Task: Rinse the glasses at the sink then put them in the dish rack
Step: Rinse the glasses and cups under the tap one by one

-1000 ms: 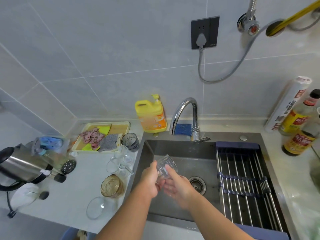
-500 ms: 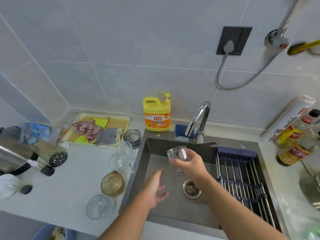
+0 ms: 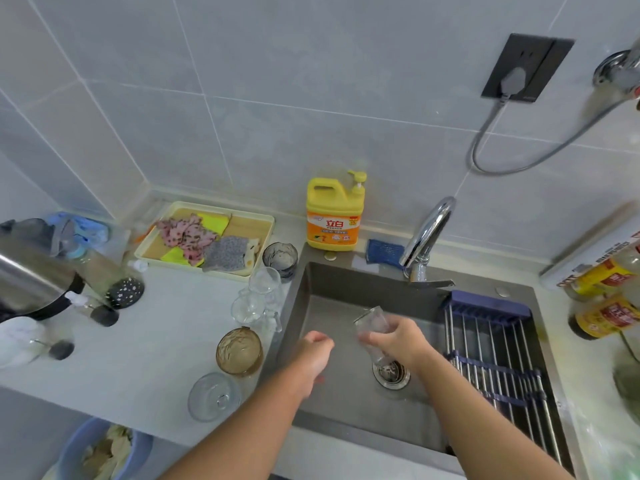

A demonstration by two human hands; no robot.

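Note:
My right hand (image 3: 398, 341) grips a small clear glass (image 3: 372, 322) over the steel sink (image 3: 332, 289), its mouth tilted up and to the left. My left hand (image 3: 311, 358) hangs beside it above the sink's left side, fingers loosely curled, holding nothing. No water runs from the chrome tap (image 3: 429, 233). The dish rack (image 3: 498, 358), metal rods with blue bars, spans the sink's right half and holds nothing. On the counter left of the sink stand several more glasses: a dark tumbler (image 3: 280, 256), clear glasses (image 3: 256, 296), an amber glass (image 3: 239, 351) and a clear bowl-shaped one (image 3: 213, 396).
A yellow detergent bottle (image 3: 334, 216) and a blue sponge (image 3: 384, 252) sit behind the sink. A tray of cloths (image 3: 207, 237) lies at the back left, a kettle (image 3: 31, 271) at far left. Sauce bottles (image 3: 606, 306) stand right of the sink. A blue bin (image 3: 100, 452) is below the counter.
Both hands held the glass a second ago; my left hand let go and dropped to the left. My right hand carried the glass up toward the tap, then lowered it and tilted it.

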